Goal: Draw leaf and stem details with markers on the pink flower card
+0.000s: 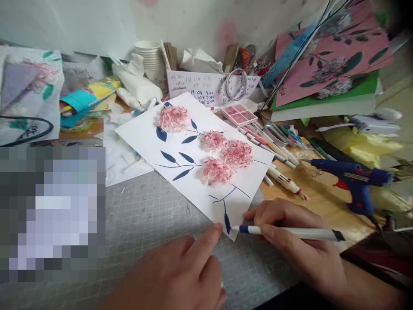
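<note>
At the near corner of the white sheet (193,150), the right hand (301,256) was closed on a white-and-blue pen (305,233), gripped close to its tip, probably because this gave finer control over the dark blue leaf (227,221) there. The left hand (189,269) had its index finger stretched to the sheet's near edge, perhaps for keeping the paper from sliding (whether its curled fingers held something, one could not tell). The sheet lay slantwise, its near part upon the grey mat (145,224), so this corner came between both hands, while the puffy pink flowers (238,153) sat farther away, seemingly safe from rubbing.
</note>
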Motion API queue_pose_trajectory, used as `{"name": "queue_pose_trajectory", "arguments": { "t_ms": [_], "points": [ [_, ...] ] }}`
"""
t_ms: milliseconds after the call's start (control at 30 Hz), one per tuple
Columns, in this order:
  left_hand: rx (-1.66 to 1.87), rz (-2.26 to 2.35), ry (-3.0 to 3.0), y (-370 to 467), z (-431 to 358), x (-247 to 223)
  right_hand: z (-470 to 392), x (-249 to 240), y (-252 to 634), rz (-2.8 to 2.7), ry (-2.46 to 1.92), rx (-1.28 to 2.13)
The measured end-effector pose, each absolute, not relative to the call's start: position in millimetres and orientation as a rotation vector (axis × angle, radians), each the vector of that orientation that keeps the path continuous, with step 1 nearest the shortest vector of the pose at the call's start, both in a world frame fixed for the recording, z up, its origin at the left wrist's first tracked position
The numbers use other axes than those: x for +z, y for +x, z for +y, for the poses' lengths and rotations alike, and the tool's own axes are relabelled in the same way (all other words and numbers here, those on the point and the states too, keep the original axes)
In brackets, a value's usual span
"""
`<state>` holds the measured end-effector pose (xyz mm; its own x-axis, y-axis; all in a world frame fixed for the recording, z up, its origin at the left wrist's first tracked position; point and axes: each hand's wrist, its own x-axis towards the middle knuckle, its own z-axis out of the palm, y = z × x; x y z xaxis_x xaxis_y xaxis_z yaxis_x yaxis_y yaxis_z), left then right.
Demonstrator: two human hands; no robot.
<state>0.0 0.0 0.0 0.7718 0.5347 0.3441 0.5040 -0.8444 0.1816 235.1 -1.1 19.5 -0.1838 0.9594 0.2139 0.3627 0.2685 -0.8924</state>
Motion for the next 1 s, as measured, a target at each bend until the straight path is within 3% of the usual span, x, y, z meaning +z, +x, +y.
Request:
{"name": "queue_pose_trajectory", "arguments": {
  "t_ms": [133, 567, 1000],
  "points": [
    [0.77, 0.865, 2.939, -4, -2, -13, 0, 16, 235, -1.737, -1.181, 0.952],
    [0.566, 0.865, 2.807, -2, -14, -15, -1, 17, 236, -1.759, -1.247, 0.883],
    [0.723, 0.864, 2.994, -1, 2, -7, -1, 17, 236, -1.725, -1.203, 0.979]
  ]
}}
